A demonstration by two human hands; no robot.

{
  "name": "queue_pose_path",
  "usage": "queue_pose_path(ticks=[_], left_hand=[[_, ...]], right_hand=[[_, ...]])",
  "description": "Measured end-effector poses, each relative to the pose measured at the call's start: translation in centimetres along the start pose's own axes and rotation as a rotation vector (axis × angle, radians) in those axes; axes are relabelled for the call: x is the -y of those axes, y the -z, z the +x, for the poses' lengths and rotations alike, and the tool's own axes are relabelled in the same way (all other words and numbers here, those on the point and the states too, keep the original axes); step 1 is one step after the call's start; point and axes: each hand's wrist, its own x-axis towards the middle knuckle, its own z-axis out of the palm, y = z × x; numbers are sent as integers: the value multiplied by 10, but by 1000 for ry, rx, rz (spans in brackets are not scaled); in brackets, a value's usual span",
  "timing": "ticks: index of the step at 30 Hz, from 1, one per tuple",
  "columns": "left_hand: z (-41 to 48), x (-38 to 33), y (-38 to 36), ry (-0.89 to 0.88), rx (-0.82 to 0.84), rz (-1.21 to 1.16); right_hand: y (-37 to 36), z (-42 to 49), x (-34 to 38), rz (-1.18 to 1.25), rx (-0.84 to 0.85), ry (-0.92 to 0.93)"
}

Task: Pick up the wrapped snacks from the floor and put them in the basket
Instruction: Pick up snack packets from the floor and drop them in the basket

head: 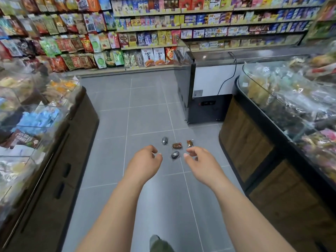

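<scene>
four small wrapped snacks (177,145) lie on the grey tiled floor (145,115). the left hand (145,158) and right hand (199,158) hover above, fingers loosely curled, empty.

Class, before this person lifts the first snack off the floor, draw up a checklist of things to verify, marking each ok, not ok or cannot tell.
1. Hands free: left hand and right hand hold nothing, fingers loosely curled. Ok.
2. Snacks seen: silver snack, brown snack, orange snack, dark snack. Ok.
3. Snacks lie apart, none stacked. Ok.
4. Dark snack appears between the two hands. Ok.
5. Basket in view. Not ok.
6. Wrappers intact. Cannot tell, too small.
</scene>
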Motion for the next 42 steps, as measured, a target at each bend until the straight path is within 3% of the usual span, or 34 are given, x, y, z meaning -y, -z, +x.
queue_pose_path(ticks=[13,25,34,42], left_hand=[[237,-2,37,-104,324,121],[467,-69,15,-48,302,145],[594,-85,8,5,177,107],[719,-68,-2,-56,214,108]], right_hand=[[-13,228,43,-105,99,-155],[33,471,30,-173,267,-192],[43,596,29,-93,247,-263],[8,686,28,-25,167,-411]])
